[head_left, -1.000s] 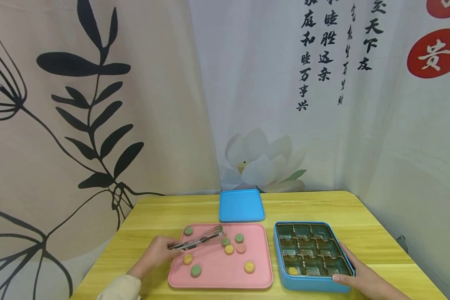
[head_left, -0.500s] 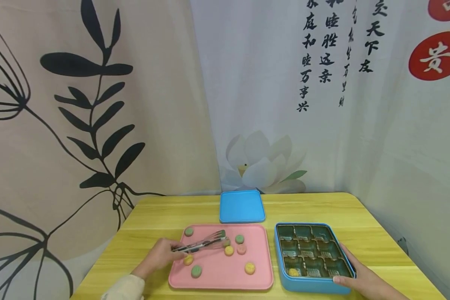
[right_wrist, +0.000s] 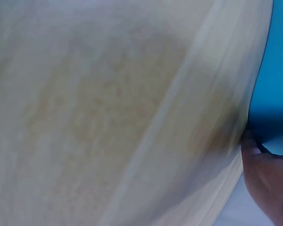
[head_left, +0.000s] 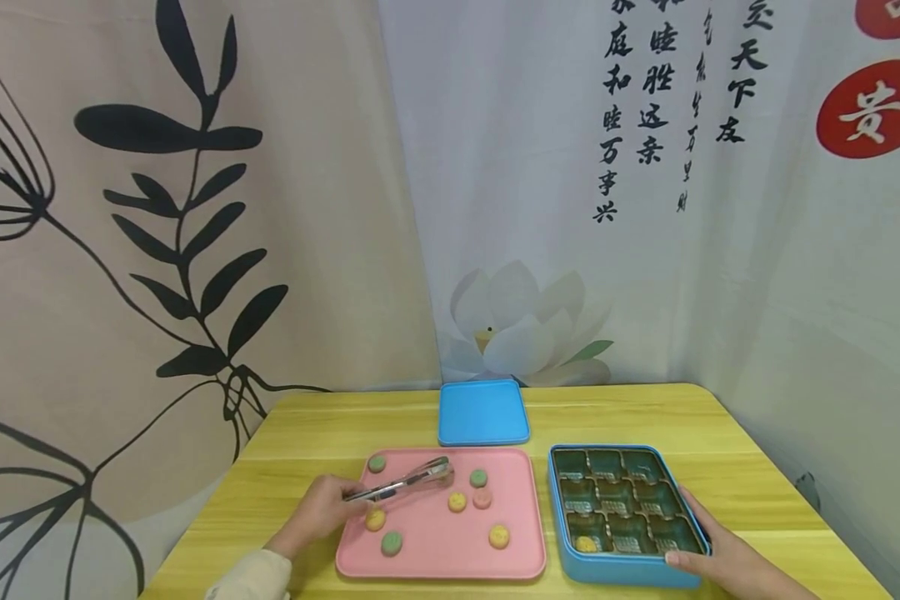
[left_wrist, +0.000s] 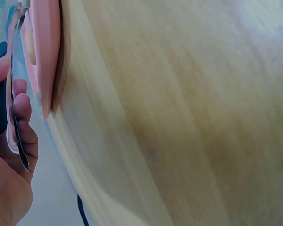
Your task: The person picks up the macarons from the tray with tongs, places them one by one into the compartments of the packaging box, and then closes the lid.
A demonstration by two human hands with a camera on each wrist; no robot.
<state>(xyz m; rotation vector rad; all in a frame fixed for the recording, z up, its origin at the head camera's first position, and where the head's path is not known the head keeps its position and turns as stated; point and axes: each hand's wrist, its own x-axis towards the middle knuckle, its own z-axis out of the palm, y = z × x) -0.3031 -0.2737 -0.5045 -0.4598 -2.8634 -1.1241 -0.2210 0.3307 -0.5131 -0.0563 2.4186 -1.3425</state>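
Observation:
My left hand (head_left: 326,508) grips metal tongs (head_left: 399,485), and the left wrist view shows fingers curled round their dark-sided handle (left_wrist: 0,103). The tong tips hover over the pink tray (head_left: 450,562); whether a green cookie sits between them is too small to tell. Close to the tips lie a yellow cookie (head_left: 457,502), a pink cookie (head_left: 482,498) and a green cookie (head_left: 478,478). At the right, my right hand (head_left: 720,550) holds the blue box (head_left: 630,570) by its near right corner, thumb on the rim. One yellow cookie (head_left: 586,544) occupies its front left compartment.
A blue lid (head_left: 483,412) lies behind the tray. More cookies are spread on the tray: a green one (head_left: 392,543) at front, a yellow one (head_left: 498,536) at right, another green one (head_left: 377,463) at back left. A printed curtain hangs behind the wooden table (head_left: 607,408).
The tong tips have closed together where a green cookie lay beside the yellow one; that green cookie no longer shows on the tray there. My right hand and the box have stayed put.

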